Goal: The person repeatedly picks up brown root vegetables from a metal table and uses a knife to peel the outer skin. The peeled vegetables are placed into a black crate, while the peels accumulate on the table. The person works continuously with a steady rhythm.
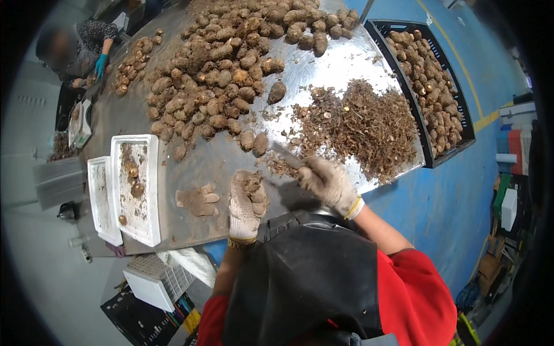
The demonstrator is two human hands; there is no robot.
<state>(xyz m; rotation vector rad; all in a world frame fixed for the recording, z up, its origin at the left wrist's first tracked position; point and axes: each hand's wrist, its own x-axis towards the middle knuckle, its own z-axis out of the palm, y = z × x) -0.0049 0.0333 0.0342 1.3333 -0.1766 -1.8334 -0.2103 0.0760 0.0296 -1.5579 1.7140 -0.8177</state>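
Note:
In a soiled knit glove, my left hand [246, 205] is closed around a brown, fibrous taro corm [253, 184] near the table's front edge. My right hand [327, 186], gloved too, grips a knife [288, 156] whose blade points up and left, over the table. Beyond my left hand lies a big pile of hairy taro corms [207, 86], with a few loose ones at its near edge. A heap of brown peelings [359, 125] covers part of the shiny metal sheet, beyond my right hand. An unworn glove [199, 200] lies flat, left of my left hand.
Two white foam trays [156, 190] stand at the left, one with a few corms and dirt. A black crate [426, 158] full of corms stands at the right. At the upper left another person [82, 52] wears a blue glove, beside a smaller corm pile [136, 60] and a scale [80, 123].

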